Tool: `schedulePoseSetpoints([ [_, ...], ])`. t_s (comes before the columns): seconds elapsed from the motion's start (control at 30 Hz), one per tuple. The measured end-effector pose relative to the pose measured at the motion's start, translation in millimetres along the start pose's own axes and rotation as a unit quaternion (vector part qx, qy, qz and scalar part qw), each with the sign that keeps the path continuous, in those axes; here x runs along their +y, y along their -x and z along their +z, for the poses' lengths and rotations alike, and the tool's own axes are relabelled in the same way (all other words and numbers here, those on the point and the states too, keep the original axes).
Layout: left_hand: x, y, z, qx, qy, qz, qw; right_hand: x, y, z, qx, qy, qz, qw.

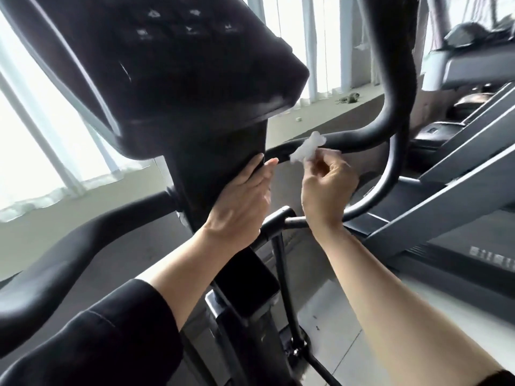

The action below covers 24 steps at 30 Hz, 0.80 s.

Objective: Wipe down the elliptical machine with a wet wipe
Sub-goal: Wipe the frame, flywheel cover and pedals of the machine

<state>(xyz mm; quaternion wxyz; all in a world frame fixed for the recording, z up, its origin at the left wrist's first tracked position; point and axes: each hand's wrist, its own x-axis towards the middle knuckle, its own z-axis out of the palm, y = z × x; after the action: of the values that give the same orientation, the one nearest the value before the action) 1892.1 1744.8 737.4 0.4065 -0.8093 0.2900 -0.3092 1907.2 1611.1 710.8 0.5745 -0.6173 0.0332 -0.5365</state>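
The black elliptical machine point(178, 87) fills the view, its console overhead and its centre column point(220, 162) below. My left hand point(242, 204) lies flat with straight fingers against the right side of that column. My right hand point(326, 185) pinches a crumpled white wet wipe point(308, 149) and holds it against the black right handlebar point(362, 136), just right of the column. The left handlebar point(69, 246) curves across the lower left.
A grey treadmill point(459, 168) stands close on the right. Bright windows with white curtains point(33, 140) run along the back. Small bits of litter point(348, 98) lie on the sill. A thin black upright bar point(284, 288) descends below my hands to the floor.
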Motion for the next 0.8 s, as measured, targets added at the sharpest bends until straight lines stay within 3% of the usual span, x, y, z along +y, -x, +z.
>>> schedulePoseSetpoints([
  [0.07,1.6,0.8,-2.3,0.014,0.044,-0.03,0.998,6.4,-25.6,-18.7,0.063,0.117,-0.202,0.97],
  [0.17,7.4,-3.8,-7.6,0.015,0.114,-0.066,0.991,14.8,-55.2,-28.5,-0.022,0.334,-0.309,0.89],
  [0.23,16.4,-10.7,-8.8,0.029,0.151,-0.094,0.984,16.9,-56.6,-21.2,-0.106,0.39,-0.324,0.855],
  [0.37,29.4,-30.7,-13.8,0.066,0.232,-0.15,0.959,10.9,-59.7,-17.0,-0.229,0.39,-0.342,0.824],
  [0.53,30.0,-59.3,-14.7,0.127,0.332,-0.172,0.919,16.8,-70.4,-55.7,-0.168,0.418,-0.358,0.818],
  [0.63,32.7,-77.0,-13.0,0.075,0.421,-0.215,0.878,15.0,-57.2,-41.5,-0.187,0.399,-0.357,0.824],
  [0.73,35.0,-85.3,-9.2,0.071,0.462,-0.223,0.856,12.4,-53.1,-43.6,-0.223,0.39,-0.391,0.803],
  [0.8,33.8,-85.5,-9.4,0.084,0.474,-0.229,0.846,15.0,-62.9,-63.6,-0.205,0.419,-0.421,0.778],
])
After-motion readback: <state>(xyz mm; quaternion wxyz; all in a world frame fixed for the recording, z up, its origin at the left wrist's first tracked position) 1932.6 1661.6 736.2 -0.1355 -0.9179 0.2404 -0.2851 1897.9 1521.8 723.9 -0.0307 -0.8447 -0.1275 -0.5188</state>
